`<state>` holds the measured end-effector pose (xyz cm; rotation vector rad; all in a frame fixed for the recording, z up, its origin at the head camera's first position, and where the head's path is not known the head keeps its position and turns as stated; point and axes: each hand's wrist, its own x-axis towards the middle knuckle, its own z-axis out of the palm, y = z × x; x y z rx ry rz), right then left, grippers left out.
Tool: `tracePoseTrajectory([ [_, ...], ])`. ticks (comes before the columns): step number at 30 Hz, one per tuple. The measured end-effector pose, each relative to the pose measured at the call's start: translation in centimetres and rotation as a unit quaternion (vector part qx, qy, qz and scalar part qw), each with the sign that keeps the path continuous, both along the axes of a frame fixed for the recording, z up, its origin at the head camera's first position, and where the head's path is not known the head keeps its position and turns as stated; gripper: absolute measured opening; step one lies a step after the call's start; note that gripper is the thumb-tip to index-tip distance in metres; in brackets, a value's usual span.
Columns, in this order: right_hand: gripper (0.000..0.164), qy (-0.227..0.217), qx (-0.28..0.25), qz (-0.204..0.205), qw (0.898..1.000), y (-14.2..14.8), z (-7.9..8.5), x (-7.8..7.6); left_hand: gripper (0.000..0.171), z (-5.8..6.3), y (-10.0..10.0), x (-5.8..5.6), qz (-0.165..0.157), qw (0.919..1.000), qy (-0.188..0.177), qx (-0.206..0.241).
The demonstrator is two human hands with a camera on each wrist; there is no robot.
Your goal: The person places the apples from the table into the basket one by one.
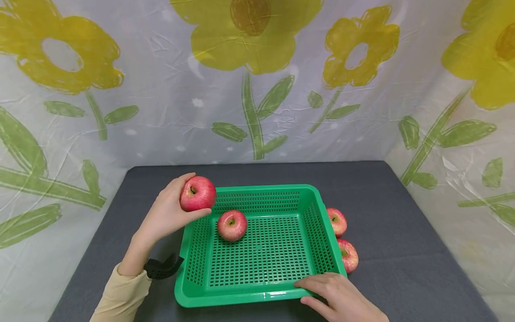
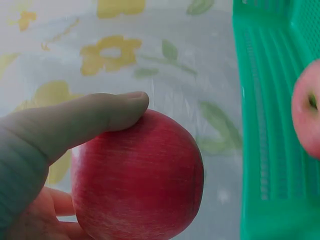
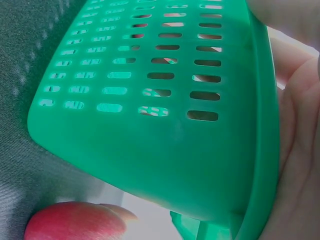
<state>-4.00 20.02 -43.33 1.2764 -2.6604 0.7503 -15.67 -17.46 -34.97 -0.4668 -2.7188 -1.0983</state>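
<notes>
My left hand (image 1: 166, 212) grips a red apple (image 1: 198, 193) between thumb and fingers, raised near the back left corner of a green plastic basket (image 1: 241, 297). In the left wrist view, the thumb lies over the top of the held apple (image 2: 145, 175), with the other fingers partly hidden behind it. Another apple (image 1: 232, 225) rests inside the basket, toward its back left. At the front right corner, my right hand (image 1: 339, 295) holds the basket's rim, fingers over the edge and thumb outside. The right wrist view shows the slotted basket wall (image 3: 150, 145) beside that hand.
Two more apples, one farther back (image 1: 337, 222) and one nearer (image 1: 348, 256), lie against the outside of the basket's right wall. Dark grey cloth (image 1: 402, 232) covers the table. A flower-printed curtain (image 1: 173, 112) hangs behind and at both sides.
</notes>
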Motion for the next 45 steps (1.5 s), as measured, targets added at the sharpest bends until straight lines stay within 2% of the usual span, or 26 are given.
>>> tracePoseTrajectory([
  [8, 0.026, 0.023, -0.015, 0.019, 0.999, 0.1, 0.1, -0.1, 0.084, 0.7, 3.8, -0.6, -0.051, 0.9986, -0.001, -0.016],
  [12, 0.028, 0.029, -0.014, 0.014, 0.999, 0.2, 0.1, -0.1, 0.082, 0.4, 5.7, -1.1, -0.086, 0.9962, -0.005, -0.017],
  [17, 0.029, 0.015, -0.009, 0.002, 1.0, 0.2, -0.1, -0.1, 0.08, -0.5, 7.7, -1.9, -0.12, 0.9924, -0.021, -0.014],
  [26, 0.032, 0.044, -0.027, 0.024, 0.998, 0.2, -0.4, -0.2, 0.082, -2.1, 10.1, -2.4, -0.14, 0.9877, -0.056, -0.042],
  [30, 0.031, 0.037, -0.025, 0.023, 0.999, 0.2, -0.4, -0.2, 0.083, -2.9, 10.9, -2.5, -0.143, 0.9859, -0.067, -0.055],
  [39, 0.03, 0.03, -0.023, 0.022, 0.999, 0.1, -0.2, -0.2, 0.083, -4.7, 12.3, -2.8, -0.177, 0.9776, -0.081, -0.081],
  [45, 0.03, 0.036, -0.025, 0.025, 0.999, 0.1, -0.4, -0.3, 0.082, -5.7, 13.0, -2.9, -0.178, 0.9731, -0.094, -0.113],
])
